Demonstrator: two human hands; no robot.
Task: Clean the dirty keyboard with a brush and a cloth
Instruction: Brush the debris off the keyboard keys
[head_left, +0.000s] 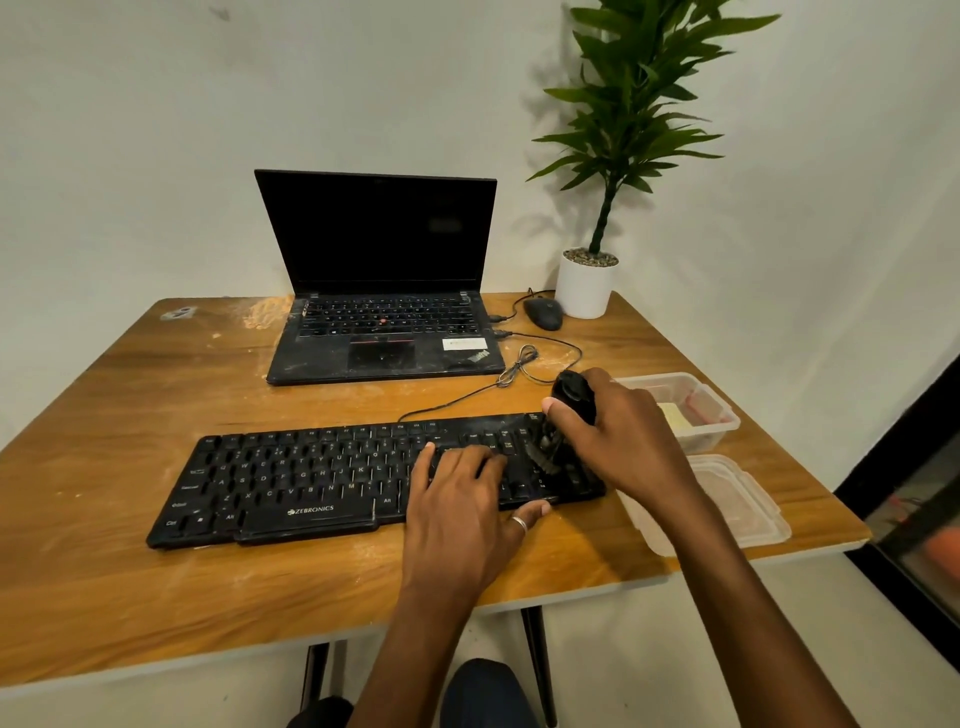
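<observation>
While the black keyboard (311, 478) lies long-axis left to right on the table (156, 395), the right hand (623, 441) curls round a black brush (571, 389), bristles on the keyboard's right end. The left hand (462, 499) presses flat just left of the bristles, fingers spread. Just right of the keyboard, a clear tub (727, 421) holds something yellowish; a lid (748, 509) lies nearer the person.

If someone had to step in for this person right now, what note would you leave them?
Left hand: flat on the keyboard, right of centre, steadying it.
Right hand: grips the brush, bristles on the right-end keys.
Done: brushing begun; pale specks show on keys.
Left: finish brushing, then wipe; the pale thing in the tub may be the cloth.
</observation>
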